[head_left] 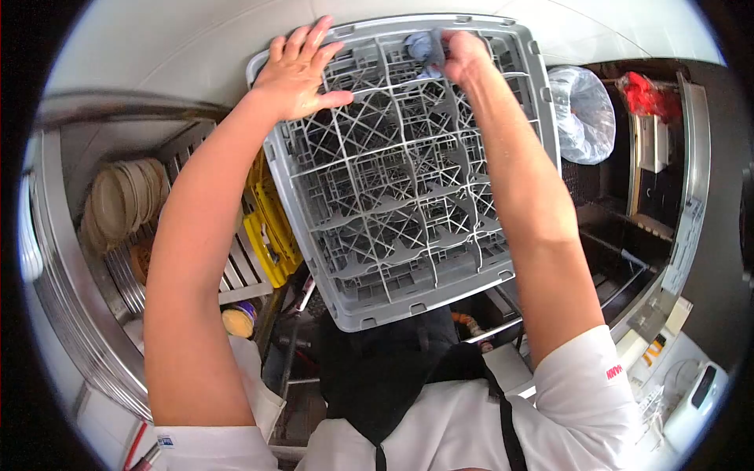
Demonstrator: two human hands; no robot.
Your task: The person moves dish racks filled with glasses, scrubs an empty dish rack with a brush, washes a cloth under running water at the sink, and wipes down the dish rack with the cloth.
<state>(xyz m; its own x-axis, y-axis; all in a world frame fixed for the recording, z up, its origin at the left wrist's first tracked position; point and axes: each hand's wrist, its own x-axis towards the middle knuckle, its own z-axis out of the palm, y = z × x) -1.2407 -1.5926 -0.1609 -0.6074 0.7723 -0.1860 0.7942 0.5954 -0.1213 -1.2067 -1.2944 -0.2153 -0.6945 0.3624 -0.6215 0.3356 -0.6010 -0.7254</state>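
A grey plastic dishwasher rack [408, 312] with a grid of compartments stands tilted in front of me, its open side facing me. My left hand [297, 74] rests on its upper left corner with the fingers spread. Inside the upper right part of the rack, my right hand [465, 59] is closed around a blue-grey cloth [426, 49], pressed close to the grid. Part of the cloth is hidden by the fingers. The rack's lower edge is close to my black apron [393, 369].
Stacked plates [118, 200] stand on a metal shelf at the left. A yellow plastic rack [267, 228] is beside the grey one, above a small tub [239, 319]. To the right are a clear plastic bag [580, 114] and a red bag [648, 96]. A white wall [196, 39] rises behind.
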